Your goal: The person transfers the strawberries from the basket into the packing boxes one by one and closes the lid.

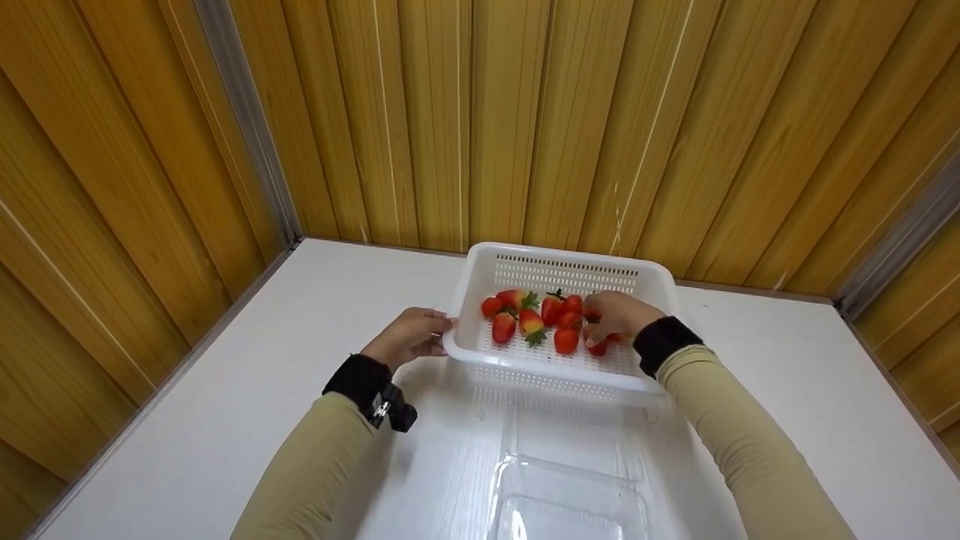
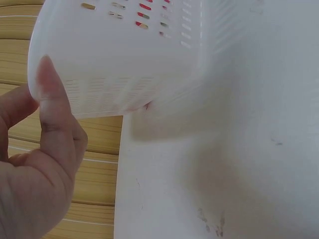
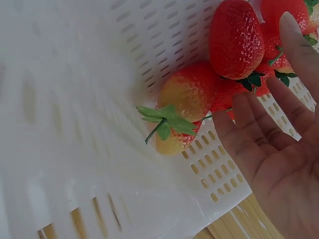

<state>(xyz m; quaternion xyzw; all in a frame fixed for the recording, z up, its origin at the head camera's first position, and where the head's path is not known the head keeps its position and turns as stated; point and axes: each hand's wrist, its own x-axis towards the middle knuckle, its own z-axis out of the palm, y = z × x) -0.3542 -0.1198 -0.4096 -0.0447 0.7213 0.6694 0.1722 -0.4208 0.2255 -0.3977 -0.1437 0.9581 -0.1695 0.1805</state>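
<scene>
A white perforated plastic basket (image 1: pixel 555 370) holds several red strawberries (image 1: pixel 503 328), some with green leaves and yellowish ends. At its left end, my left hand (image 1: pixel 409 337) pinches the rim; in the left wrist view the thumb lies on the outer wall (image 2: pixel 124 55). My right hand (image 1: pixel 619 311) reaches inside, over the strawberries at the right. Seen from the right wrist, that hand (image 3: pixel 279 159) has its fingers fairly straight beside a large red strawberry (image 3: pixel 237 40). A yellow-and-red strawberry (image 3: pixel 184 94) lies against the basket wall nearby. Whether the fingertips touch a strawberry is hard to tell.
A clear plastic container (image 1: pixel 570 480) lies on the white table (image 1: pixel 187 427) in front of the basket. Wood-patterned panels (image 1: pixel 502 120) stand behind the table and at both sides, with grey metal posts (image 1: pixel 251 120) at the corners.
</scene>
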